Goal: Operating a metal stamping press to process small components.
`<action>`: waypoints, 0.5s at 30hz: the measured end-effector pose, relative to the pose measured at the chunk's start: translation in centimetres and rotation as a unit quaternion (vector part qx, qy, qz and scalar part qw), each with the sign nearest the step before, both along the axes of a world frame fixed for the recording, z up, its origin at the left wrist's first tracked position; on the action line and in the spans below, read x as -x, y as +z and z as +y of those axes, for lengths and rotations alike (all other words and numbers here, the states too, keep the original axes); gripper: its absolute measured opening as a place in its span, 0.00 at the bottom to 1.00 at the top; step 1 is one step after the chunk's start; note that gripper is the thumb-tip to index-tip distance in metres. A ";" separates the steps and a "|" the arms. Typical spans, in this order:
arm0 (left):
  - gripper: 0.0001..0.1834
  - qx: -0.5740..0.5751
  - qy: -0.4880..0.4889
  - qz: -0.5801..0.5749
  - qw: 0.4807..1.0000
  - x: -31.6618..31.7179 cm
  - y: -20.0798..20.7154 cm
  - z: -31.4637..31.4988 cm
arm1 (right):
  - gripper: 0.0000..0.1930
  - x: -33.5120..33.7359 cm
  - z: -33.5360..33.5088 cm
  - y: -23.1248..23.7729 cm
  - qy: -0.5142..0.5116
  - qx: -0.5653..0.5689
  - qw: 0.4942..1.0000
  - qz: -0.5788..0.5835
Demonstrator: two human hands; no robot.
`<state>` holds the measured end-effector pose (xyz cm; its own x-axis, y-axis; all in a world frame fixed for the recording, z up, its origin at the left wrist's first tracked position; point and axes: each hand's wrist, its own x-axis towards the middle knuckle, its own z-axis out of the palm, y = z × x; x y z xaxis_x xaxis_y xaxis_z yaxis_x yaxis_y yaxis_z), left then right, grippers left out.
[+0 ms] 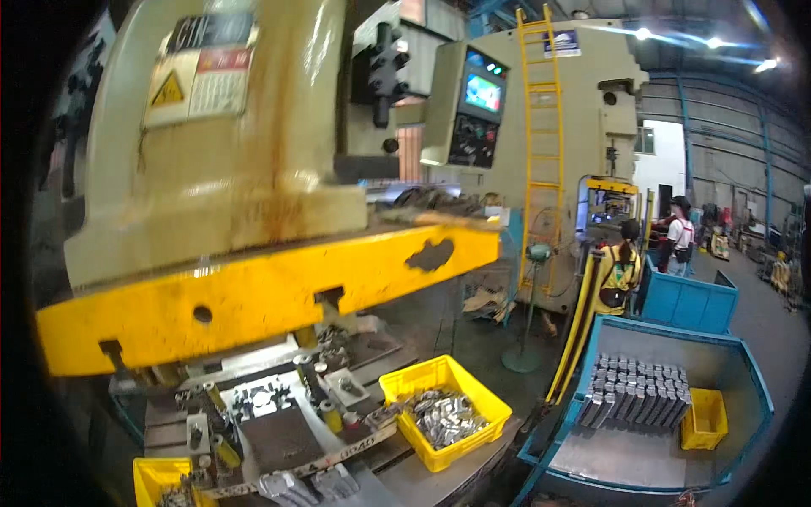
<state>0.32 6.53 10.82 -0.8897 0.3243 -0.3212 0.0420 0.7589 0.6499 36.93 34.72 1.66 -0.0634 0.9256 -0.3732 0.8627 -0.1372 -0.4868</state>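
Two grey pieces [336, 482]: just in front of the lower die [283, 439], by its near edge; too blurred to tell their exact kind. If you handle them, favour a steady hold on the outer sides.
Your hands: neither can be made out, so I cannot tell whether they are free or grasping.
Silver plate [262, 397]: on the die's far half; judge its seating before trusting it, and keep loose bits off.
Yellow beam [253, 300]: above the die; treat the gap beneath as no place for fingers.
Yellow bin [473, 448]: right of the die, holding shiny metal pieces [443, 418]; mind likely sharp edges.
Blue cart [591, 456]: farther right of the die, bearing stacked parts [638, 393].
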 end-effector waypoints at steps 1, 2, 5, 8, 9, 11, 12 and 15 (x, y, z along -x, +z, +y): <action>0.25 -0.003 -0.012 0.004 1.000 0.1 0.4 1.2 | 0.27 -0.2 0.1 0.3 -0.007 -0.001 1.000 -0.001; 0.25 -0.007 -0.020 0.007 1.000 0.1 0.6 1.5 | 0.27 -0.5 0.0 0.6 -0.012 -0.002 1.000 0.000; 0.25 -0.015 -0.031 0.011 0.999 0.5 1.1 2.2 | 0.27 -0.4 -0.2 1.2 -0.014 -0.006 1.000 -0.001; 0.25 -0.016 -0.034 0.017 0.999 0.8 1.1 2.2 | 0.27 -0.1 -0.3 1.2 -0.009 -0.007 1.000 -0.004; 0.25 -0.014 -0.035 0.017 0.999 0.7 1.2 2.1 | 0.27 -0.1 -0.5 1.2 -0.007 -0.010 1.000 -0.004; 0.25 -0.014 -0.036 0.021 0.999 1.1 1.3 2.1 | 0.28 0.2 -0.6 1.3 -0.007 -0.011 1.000 -0.006; 0.25 -0.014 -0.036 0.026 0.999 1.4 1.6 2.2 | 0.28 0.5 -0.6 1.4 -0.007 -0.014 1.000 -0.003; 0.26 -0.010 -0.038 0.022 0.999 0.5 0.9 1.5 | 0.28 -0.5 -1.5 1.0 -0.005 -0.008 1.000 -0.015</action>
